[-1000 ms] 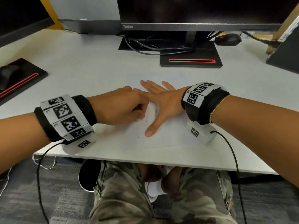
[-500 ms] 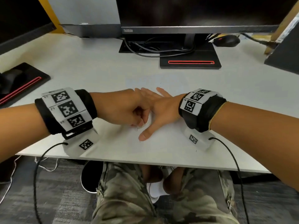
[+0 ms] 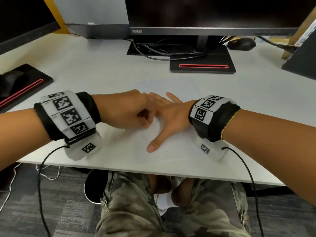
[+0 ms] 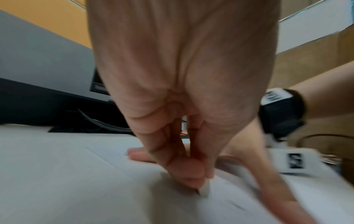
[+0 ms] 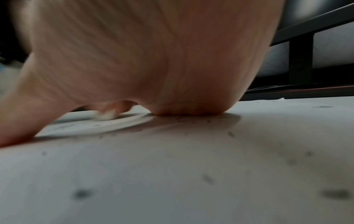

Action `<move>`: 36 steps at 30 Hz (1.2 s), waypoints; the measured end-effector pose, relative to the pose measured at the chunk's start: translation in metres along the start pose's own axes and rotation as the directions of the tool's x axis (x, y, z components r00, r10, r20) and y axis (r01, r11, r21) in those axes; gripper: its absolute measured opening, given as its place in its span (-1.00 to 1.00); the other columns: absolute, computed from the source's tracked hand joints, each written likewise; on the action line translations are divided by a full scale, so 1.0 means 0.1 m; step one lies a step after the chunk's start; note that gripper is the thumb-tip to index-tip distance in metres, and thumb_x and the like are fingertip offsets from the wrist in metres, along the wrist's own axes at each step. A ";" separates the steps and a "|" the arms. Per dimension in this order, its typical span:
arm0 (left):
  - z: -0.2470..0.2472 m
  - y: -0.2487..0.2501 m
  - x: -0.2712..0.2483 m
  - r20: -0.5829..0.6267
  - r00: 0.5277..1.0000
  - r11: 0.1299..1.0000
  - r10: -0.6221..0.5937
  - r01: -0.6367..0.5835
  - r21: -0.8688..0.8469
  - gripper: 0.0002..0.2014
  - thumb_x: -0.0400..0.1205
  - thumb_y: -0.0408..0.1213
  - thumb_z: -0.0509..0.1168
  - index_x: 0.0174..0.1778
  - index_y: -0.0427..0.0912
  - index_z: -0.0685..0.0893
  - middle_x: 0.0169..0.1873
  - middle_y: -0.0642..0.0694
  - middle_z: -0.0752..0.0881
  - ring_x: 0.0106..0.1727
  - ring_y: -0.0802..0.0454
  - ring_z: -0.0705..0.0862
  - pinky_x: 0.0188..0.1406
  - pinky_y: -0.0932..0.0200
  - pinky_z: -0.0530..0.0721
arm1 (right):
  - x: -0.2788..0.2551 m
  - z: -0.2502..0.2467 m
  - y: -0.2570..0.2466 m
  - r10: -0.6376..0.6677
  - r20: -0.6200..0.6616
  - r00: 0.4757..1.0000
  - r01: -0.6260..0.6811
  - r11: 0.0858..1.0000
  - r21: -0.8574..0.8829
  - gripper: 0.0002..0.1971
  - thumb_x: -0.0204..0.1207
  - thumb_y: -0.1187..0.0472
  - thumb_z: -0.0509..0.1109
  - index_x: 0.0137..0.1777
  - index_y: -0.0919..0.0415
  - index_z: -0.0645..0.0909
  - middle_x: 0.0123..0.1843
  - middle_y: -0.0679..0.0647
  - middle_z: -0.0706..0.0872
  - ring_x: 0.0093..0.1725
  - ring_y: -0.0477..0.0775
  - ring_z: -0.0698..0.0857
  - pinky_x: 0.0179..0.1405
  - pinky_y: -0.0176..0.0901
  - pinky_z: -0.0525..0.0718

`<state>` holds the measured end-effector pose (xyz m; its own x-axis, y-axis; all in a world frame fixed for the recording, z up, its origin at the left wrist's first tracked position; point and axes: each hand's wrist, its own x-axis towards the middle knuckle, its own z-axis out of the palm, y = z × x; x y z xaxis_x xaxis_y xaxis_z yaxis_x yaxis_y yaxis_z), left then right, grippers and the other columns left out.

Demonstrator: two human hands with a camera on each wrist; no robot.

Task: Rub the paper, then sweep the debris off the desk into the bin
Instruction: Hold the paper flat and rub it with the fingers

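A white sheet of paper (image 3: 172, 139) lies near the front edge of the white desk (image 3: 95, 71). My right hand (image 3: 168, 115) lies flat on the paper with fingers spread and thumb pointing toward me. My left hand (image 3: 136, 115) is curled just left of it and pinches a small white eraser (image 4: 204, 191) whose tip presses on the paper (image 4: 258, 201). The eraser (image 5: 104, 116) also shows under my right palm (image 5: 153, 60) in the right wrist view. Dark eraser crumbs (image 5: 207, 178) are scattered over the paper. No bin is in view.
A black monitor (image 3: 213, 16) on a stand (image 3: 202, 68) with cables stands at the back. A second stand (image 3: 22, 86) is at the left, a black mouse (image 3: 242, 43) at the back right, a dark box (image 3: 302, 60) at the far right. My knees sit under the desk edge.
Both hands have slid a little toward me across the paper. My left fist has kept rubbing beside the right hand, now covering more of its fingers.
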<state>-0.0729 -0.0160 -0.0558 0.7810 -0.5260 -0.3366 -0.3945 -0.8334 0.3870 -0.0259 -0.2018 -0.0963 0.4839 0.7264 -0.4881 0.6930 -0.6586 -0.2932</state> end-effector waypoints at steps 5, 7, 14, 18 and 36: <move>0.01 -0.02 -0.06 -0.037 0.999 0.999 -0.032 0.031 -0.039 -0.87 0.66 -0.28 0.47 -0.18 0.04 0.79 -0.34 0.20 0.80 -0.24 0.28 0.74 -0.22 0.39 0.59 | -0.01 -0.01 -0.01 0.000 0.000 1.000 0.000 1.000 -0.001 0.53 0.14 -0.72 0.52 0.85 -0.23 -0.44 0.82 -0.31 -0.54 0.67 -0.39 -0.59 0.71 0.07 -0.61; 0.07 0.02 -0.10 -0.031 0.999 0.998 -0.008 0.006 -0.061 -0.85 0.66 -0.28 0.47 -0.18 0.05 0.77 -0.33 0.24 0.79 -0.25 0.27 0.74 -0.23 0.38 0.59 | 0.00 -0.01 -0.01 0.009 0.004 1.000 -0.009 1.000 -0.020 0.56 0.14 -0.74 0.51 0.84 -0.19 -0.50 0.81 -0.31 -0.56 0.70 -0.36 -0.59 0.72 0.09 -0.61; 0.08 0.04 -0.17 -0.034 0.999 0.999 -0.011 0.009 -0.052 -0.87 0.67 -0.29 0.46 -0.17 0.02 0.78 -0.34 0.20 0.81 -0.24 0.23 0.76 -0.19 0.37 0.63 | -0.02 -0.03 -0.04 0.015 0.007 1.000 -0.015 0.999 -0.039 0.58 0.16 -0.72 0.50 0.83 -0.11 -0.54 0.81 -0.30 -0.58 0.72 -0.33 -0.57 0.71 0.09 -0.61; 0.12 0.10 -0.19 0.061 0.998 0.999 0.005 -0.001 -0.055 -0.89 0.67 -0.27 0.46 -0.15 0.02 0.79 -0.33 0.16 0.82 -0.24 0.22 0.76 -0.20 0.38 0.66 | -0.02 -0.03 -0.04 0.026 0.002 1.000 -0.026 0.998 -0.063 0.60 0.13 -0.75 0.49 0.82 -0.11 -0.55 0.81 -0.29 -0.58 0.72 -0.31 -0.58 0.75 0.15 -0.57; -0.20 -0.72 -0.35 -0.264 0.818 0.859 -0.512 0.475 -0.193 -0.92 0.63 -0.22 0.52 -0.18 -0.02 0.83 -0.36 0.04 0.86 -0.30 0.23 0.75 -0.16 0.19 0.62 | -0.34 -0.20 0.23 0.096 -0.155 0.983 -0.091 0.995 0.038 0.16 0.52 -0.45 0.51 0.92 -0.02 -0.03 0.93 -0.15 -0.17 0.90 -0.06 -0.11 0.86 -0.03 -0.10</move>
<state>-0.0619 0.0661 -0.0544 0.9683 0.0411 -0.2465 0.1256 -0.9328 0.3379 -0.0157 -0.2380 -0.0702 0.6252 0.6815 -0.3804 0.6252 -0.7291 -0.2785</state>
